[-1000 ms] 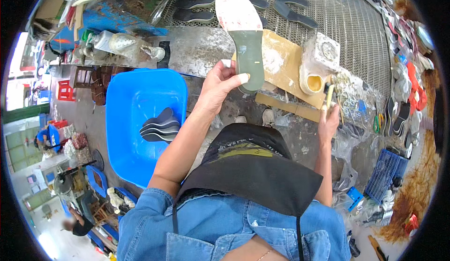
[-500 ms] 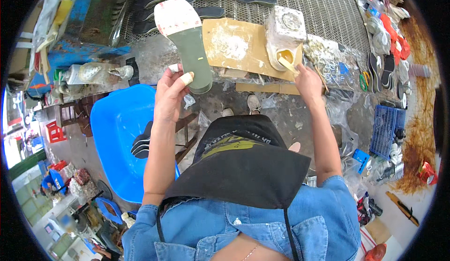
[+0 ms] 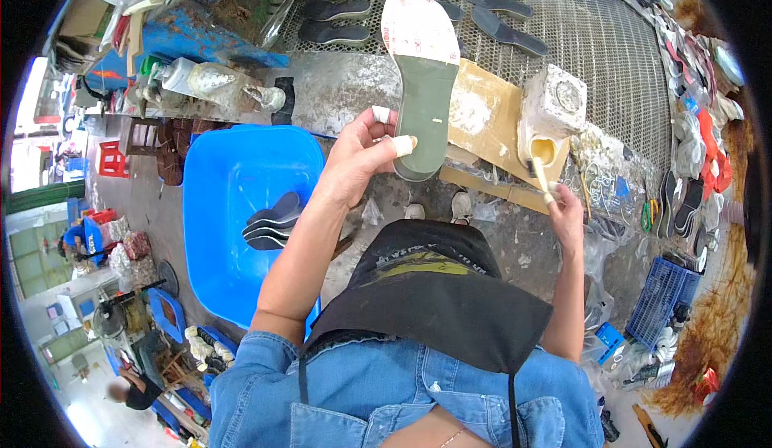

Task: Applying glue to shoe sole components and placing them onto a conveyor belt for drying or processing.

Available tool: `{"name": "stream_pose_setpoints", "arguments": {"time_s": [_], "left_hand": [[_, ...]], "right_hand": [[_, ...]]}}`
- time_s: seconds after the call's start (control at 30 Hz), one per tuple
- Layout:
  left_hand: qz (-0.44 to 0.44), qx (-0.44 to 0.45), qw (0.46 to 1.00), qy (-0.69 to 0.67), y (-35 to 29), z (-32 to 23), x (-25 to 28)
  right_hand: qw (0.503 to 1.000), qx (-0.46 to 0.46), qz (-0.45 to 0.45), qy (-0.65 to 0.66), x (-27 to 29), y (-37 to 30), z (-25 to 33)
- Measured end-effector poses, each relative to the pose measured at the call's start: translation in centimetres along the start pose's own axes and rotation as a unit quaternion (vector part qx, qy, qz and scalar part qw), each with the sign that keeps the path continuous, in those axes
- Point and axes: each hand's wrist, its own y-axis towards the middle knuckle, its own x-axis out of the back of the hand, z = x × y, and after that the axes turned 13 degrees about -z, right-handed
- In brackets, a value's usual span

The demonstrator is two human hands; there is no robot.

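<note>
My left hand pinches the heel end of a green insole between thumb and fingers, with pale wraps on some fingertips. The insole is held up over the bench edge, its broad forefoot end white with red marks and pointing away. In my right hand is the pale handle of a small brush. Its dark tip lies at the front rim of a crusted white glue pot, beside the opening with yellowish stuff inside. The pot stands on a glue-smeared piece of cardboard.
Rows of dark insoles lie on a metal mesh behind the bench. A blue tub at left holds several dark insoles. Glue-crusted bottles lie at the bench's left; scissors and a blue crate are at right.
The brush has drawn back from inside the pot's opening to its front rim. The insole has shifted right, now overlapping the cardboard's left edge. The whole view has swung.
</note>
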Motion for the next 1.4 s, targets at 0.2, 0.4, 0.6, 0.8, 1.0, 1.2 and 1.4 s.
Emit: {"name": "stream_pose_setpoints", "arguments": {"time_s": [0.2,0.4,0.6,0.8,1.0,1.2,1.4], "left_hand": [[0.051,0.007,0.999,0.013,-1.2,-1.4,0.0],[0.087,-0.009,0.996,0.002,-2.3,-1.6,0.1],[0.111,-0.010,0.994,0.004,-3.4,-2.3,0.4],[0.107,-0.015,0.994,0.017,-3.7,-2.2,0.3],[0.088,-0.044,0.991,0.095,-3.5,-2.7,-0.6],[0.101,-0.069,0.976,0.182,-3.2,-2.7,-1.3],[0.108,-0.062,0.974,0.191,-3.3,-2.8,-0.9]], "right_hand": [[0.977,0.109,0.044,0.178,3.5,1.5,17.2],[0.951,0.264,0.027,0.160,4.7,1.9,21.0],[0.959,0.265,-0.047,0.091,4.1,1.9,21.2],[0.945,0.311,0.015,0.094,5.3,1.1,21.3],[0.954,0.256,-0.137,0.073,5.4,2.5,21.0],[0.943,0.321,-0.002,0.084,4.9,1.8,25.0],[0.931,0.361,-0.022,0.052,3.6,3.1,24.7]]}}
